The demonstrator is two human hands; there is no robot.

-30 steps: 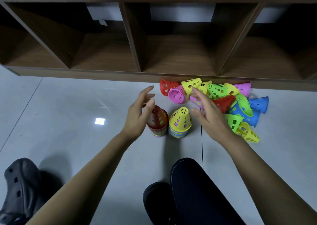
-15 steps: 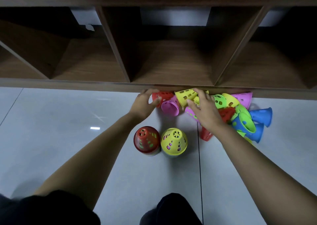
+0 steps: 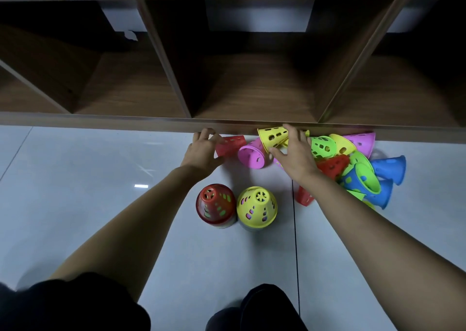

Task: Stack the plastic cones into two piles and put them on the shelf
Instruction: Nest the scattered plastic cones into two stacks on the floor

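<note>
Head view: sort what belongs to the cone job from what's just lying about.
Job: red-topped pile, yellow-topped pile, loose cones, left hand gripping red cone, right hand gripping yellow cone, shelf.
Just there: floor, dark knee.

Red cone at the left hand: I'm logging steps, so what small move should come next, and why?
Probably lift the red cone with the left hand onto the red-topped pile: the grip curls round it, and that pile stands upright nearby. The right hand grips a yellow cone likewise.
</note>
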